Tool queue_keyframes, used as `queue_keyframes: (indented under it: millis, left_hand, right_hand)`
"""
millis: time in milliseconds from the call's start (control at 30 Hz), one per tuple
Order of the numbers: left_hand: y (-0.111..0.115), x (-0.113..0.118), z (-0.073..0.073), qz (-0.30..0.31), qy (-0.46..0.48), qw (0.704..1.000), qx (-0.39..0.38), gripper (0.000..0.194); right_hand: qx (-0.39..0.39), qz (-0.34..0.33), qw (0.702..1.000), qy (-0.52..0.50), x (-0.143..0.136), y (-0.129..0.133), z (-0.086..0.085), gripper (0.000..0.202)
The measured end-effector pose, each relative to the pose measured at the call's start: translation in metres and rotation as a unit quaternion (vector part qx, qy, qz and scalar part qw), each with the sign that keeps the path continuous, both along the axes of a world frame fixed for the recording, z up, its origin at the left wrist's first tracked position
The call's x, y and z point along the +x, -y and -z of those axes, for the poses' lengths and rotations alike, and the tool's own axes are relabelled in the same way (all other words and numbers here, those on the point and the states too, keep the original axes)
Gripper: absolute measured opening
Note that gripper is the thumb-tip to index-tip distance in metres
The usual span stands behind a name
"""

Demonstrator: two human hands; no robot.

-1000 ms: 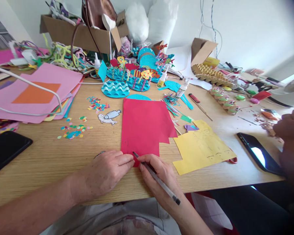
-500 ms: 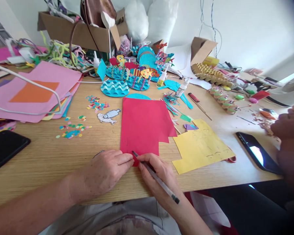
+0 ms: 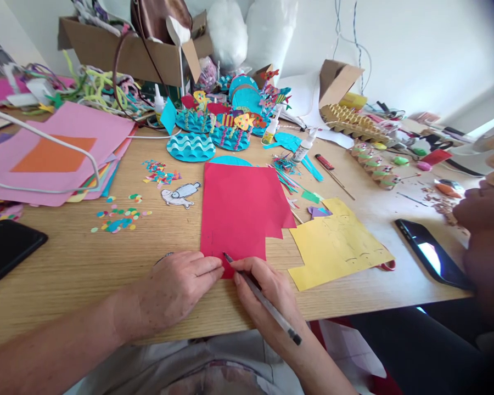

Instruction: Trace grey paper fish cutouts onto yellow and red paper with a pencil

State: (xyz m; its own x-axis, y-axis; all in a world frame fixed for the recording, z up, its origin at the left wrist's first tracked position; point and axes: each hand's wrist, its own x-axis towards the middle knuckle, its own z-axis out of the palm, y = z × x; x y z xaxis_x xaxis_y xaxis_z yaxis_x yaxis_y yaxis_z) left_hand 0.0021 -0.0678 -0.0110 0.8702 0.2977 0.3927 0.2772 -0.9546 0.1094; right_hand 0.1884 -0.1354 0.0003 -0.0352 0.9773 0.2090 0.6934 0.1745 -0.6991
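Slantwise, the right hand pinches a pen.

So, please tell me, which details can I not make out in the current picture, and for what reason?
All in the head view:
- Lower left corner of the red paper: hidden under the left hand.
- Whether the tip of the pen touches this paper: too small.
- Rest of the blue disc: covered by the red paper.
- Full length of the left phone: cut off by the left edge.
- Co-worker's hand: blurred.
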Motion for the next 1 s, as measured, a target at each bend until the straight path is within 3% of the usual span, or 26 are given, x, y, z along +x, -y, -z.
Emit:
queue_keyframes:
  millis: [633,1000]
  left_hand:
    - [-0.001,0.000,-0.002,0.004,-0.007,1.000,0.010,0.038]
    - [-0.002,-0.002,-0.012,0.005,-0.009,1.000,0.000,0.035]
  right_hand:
    - [0.016,0.011,1.000,-0.010,0.000,0.001,0.002,0.014]
    - [-0.040,0.044,0.978,-0.201,0.008,0.008,0.008,0.011]
